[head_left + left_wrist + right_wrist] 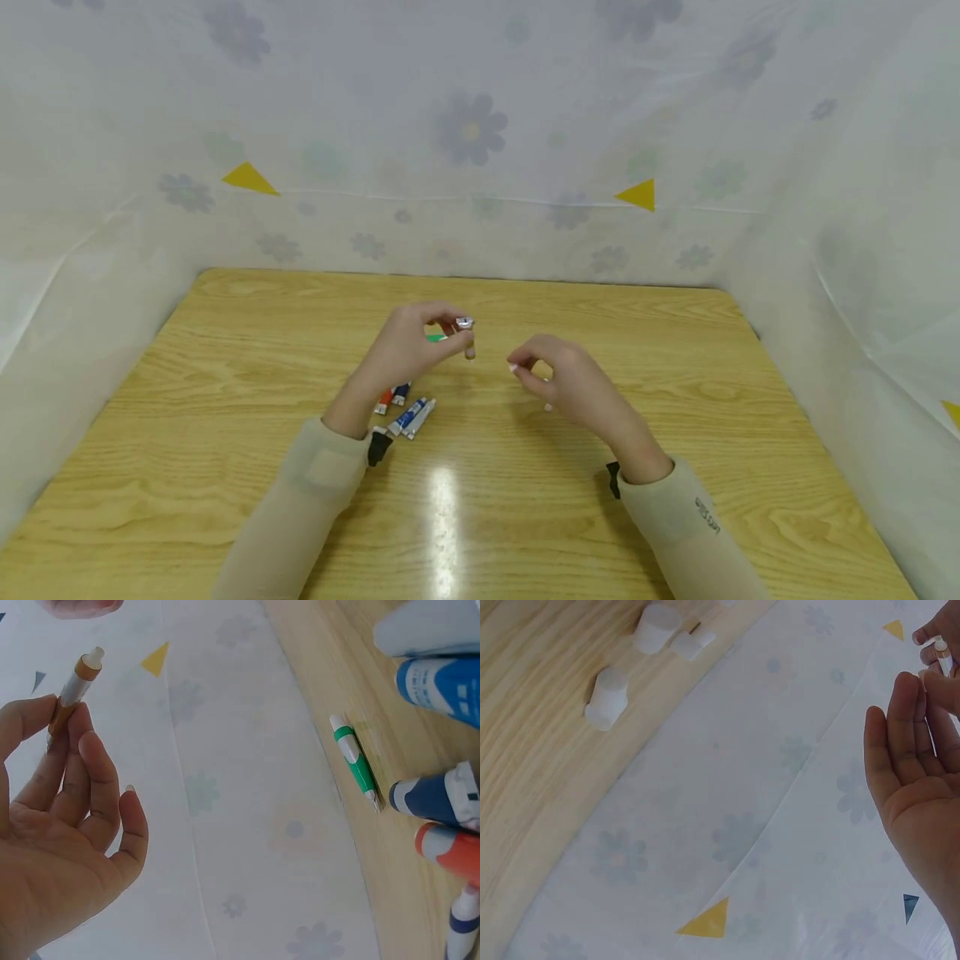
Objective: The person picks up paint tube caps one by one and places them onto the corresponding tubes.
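Note:
My left hand [408, 340] pinches a small brown-and-white paint tube [74, 688] between thumb and fingers, above the table. In the left wrist view its bare pale nozzle points up, with no cap on it. Across a short gap, my right hand [573, 383] pinches a small white cap [513, 367] at its thumb and fingertip. The cap is mostly hidden by the fingers in the right wrist view. Below the right hand, several white caps [609, 697] lie on the wooden table [675, 333].
Left of centre lie more paint tubes: a green one [354, 761], a dark blue one [433, 799], an orange-red one [448, 847], a brighter blue one [408, 416] and a whitish one [420, 419]. A flower-printed sheet [375, 125] stands behind the table and along both sides.

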`<state>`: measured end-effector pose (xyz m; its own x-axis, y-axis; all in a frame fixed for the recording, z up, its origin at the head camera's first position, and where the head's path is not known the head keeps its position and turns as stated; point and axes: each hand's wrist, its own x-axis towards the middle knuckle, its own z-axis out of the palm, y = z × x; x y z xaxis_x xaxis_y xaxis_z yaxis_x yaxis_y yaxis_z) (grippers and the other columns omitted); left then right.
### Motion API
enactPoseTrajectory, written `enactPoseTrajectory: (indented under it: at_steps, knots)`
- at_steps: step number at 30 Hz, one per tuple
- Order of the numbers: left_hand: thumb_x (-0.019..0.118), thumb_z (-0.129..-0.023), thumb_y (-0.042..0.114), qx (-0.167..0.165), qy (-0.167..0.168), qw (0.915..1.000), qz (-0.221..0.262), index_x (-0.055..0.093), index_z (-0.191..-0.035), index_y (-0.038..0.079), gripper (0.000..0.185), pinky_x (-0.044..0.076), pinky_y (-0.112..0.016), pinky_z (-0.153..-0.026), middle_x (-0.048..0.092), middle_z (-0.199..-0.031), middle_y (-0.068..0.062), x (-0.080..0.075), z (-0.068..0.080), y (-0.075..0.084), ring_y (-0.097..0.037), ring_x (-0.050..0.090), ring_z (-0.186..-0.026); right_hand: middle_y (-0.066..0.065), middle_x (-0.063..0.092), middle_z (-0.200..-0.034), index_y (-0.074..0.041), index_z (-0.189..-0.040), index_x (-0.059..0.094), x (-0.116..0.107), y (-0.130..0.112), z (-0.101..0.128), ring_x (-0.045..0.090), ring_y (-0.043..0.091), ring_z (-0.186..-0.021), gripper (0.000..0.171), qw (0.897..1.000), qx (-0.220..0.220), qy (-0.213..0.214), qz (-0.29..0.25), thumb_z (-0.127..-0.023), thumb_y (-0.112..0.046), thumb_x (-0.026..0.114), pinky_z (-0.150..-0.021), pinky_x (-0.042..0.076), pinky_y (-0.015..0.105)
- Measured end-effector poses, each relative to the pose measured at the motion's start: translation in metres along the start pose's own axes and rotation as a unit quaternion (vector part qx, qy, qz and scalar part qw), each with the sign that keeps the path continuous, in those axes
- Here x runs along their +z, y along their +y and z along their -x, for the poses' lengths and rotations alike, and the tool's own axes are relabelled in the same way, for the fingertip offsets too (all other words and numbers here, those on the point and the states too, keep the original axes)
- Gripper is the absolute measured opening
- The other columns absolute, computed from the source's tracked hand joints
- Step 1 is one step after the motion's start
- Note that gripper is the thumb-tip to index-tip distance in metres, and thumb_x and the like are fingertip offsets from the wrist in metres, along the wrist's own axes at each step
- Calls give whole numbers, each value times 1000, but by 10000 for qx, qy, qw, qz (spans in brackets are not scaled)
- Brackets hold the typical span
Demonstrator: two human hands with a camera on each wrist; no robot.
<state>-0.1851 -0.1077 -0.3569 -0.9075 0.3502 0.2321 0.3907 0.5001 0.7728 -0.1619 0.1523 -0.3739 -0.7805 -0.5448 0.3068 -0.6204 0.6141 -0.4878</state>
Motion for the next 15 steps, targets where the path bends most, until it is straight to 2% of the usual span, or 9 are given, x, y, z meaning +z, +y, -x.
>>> enactPoseTrajectory:
  at_steps: [4, 7, 11, 15]
  knots:
    - [74, -97, 24, 192, 75, 9997, 98, 77, -114, 12, 21, 55, -49, -98, 76, -98, -4, 1, -1, 0, -21, 69, -97, 0, 73, -103, -12, -106, 75, -1, 0, -1, 70, 12, -93, 11, 9992, -147, 361, -101, -96, -8, 72, -80, 60, 32]
    - [74, -97, 25, 205, 136, 9994, 238, 77, -111, 12, 20, 54, -45, -97, 76, -97, -3, 2, -2, 0, -19, 69, -96, 0, 74, -102, -12, -105, 75, -1, 1, -2, 70, 13, -93, 11, 9977, -180, 633, -179, -96, -7, 72, -81, 60, 33]
    - [74, -97, 28, 4, 126, 9977, 666, 77, -108, 15, 18, 55, -43, -93, 76, -100, -2, 2, -1, 2, -17, 68, -97, 0, 74, -100, -11, -104, 76, 1, 2, -3, 70, 12, -91, 11, 9943, -280, 1008, -210, -94, -7, 74, -80, 61, 32]
    - [74, -97, 31, -275, 54, 9924, 1202, 76, -107, 19, 16, 55, -40, -86, 76, -104, -3, 3, 0, 2, -18, 68, -97, 2, 74, -97, -9, -103, 76, 2, 2, -3, 70, 14, -89, 13, 9877, -465, 1454, -330, -91, -3, 77, -79, 59, 27]
